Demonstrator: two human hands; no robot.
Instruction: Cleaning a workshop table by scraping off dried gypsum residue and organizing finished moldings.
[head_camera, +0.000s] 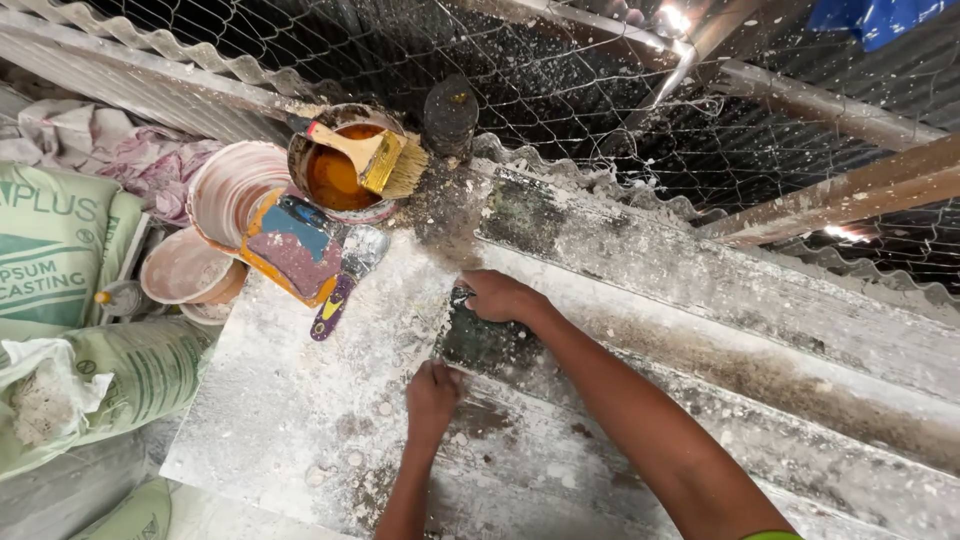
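A long plaster-crusted mould board (300, 400) lies across the view, with a dark wet patch (485, 345) in its middle. My right hand (500, 296) rests at the upper edge of that patch, its fingers curled around something small that I cannot make out. At the lower left corner of the patch, my left hand (432, 392) presses down with its fingers bent. A can of orange liquid (335, 175) stands at the far end of the board, and a wide brush (375, 158) lies across its rim.
A scraper with a purple handle (345, 285) and a paint-smeared flat tool (290, 245) lie near the can. Pale plastic bowls (225, 200) are stacked at the left beside green sacks (60, 260). Wire mesh (560, 70) and timber beams (840, 195) rise behind the board.
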